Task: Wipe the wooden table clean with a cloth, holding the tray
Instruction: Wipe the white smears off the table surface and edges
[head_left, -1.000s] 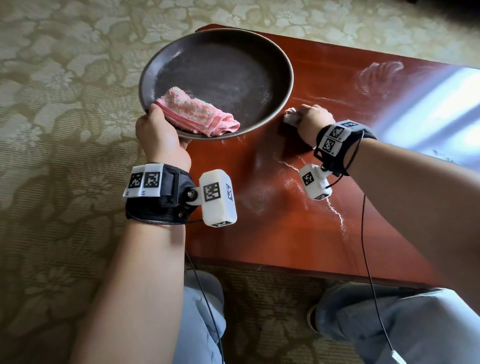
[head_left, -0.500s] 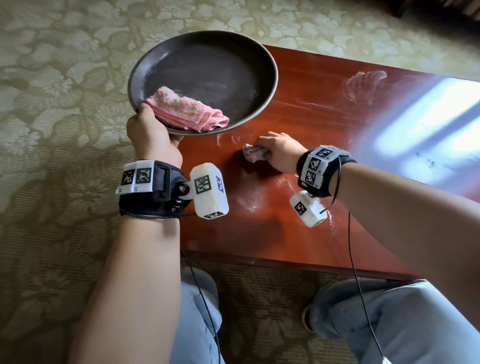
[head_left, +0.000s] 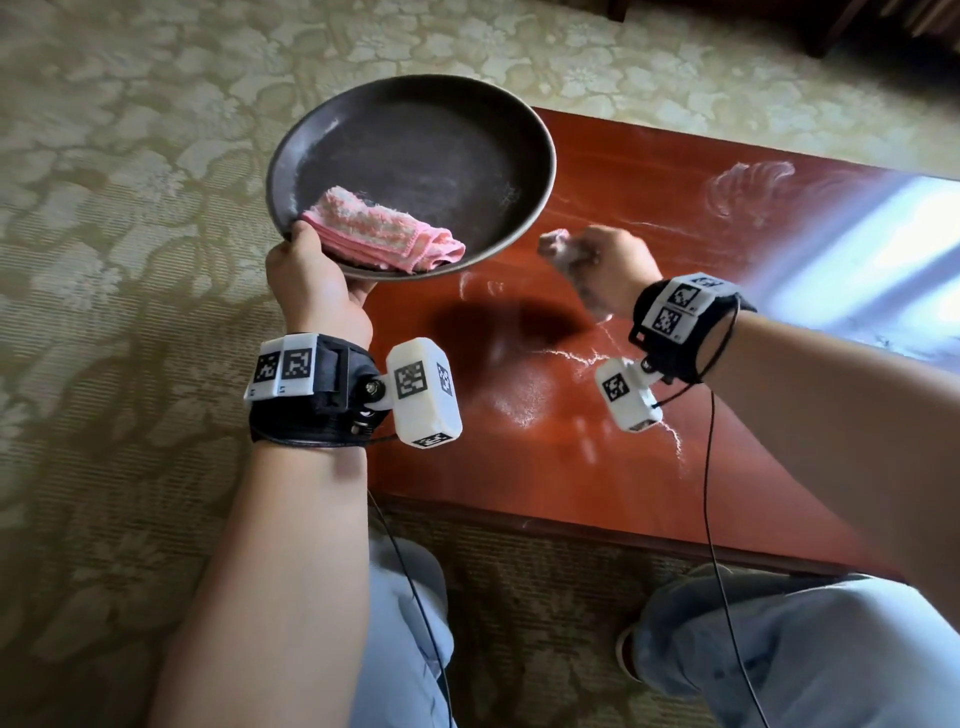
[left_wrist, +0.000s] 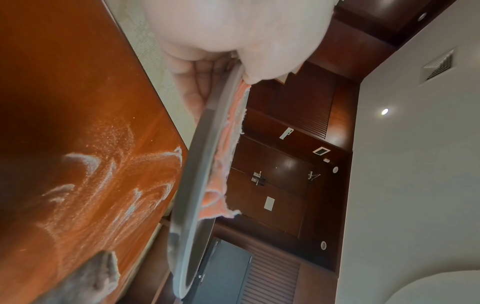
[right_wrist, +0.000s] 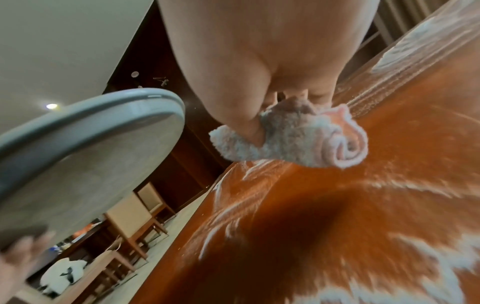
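My left hand (head_left: 311, 270) grips the near rim of a dark round tray (head_left: 415, 156), thumb on top and fingers (left_wrist: 197, 86) underneath. The tray hangs tilted over the wooden table's (head_left: 649, 457) left edge. A folded pink cloth (head_left: 384, 234) lies in the tray next to my thumb. To the right of the tray rim, my right hand (head_left: 602, 260) holds a small bunched whitish cloth (right_wrist: 293, 139). Its shadow falls apart from it, so it seems slightly raised above the table. White powder streaks (head_left: 571, 358) cover the table top.
A patterned beige carpet (head_left: 130, 208) surrounds the low table. My knees (head_left: 779, 649) are close to its near edge. A bright glare (head_left: 857, 244) covers the table's right part. More smeared powder (head_left: 753, 187) lies farther back.
My right hand swept the cloth from beside the tray rim toward me, then moved back out to the right of the rim and lifted a little. My left hand kept holding the tray.
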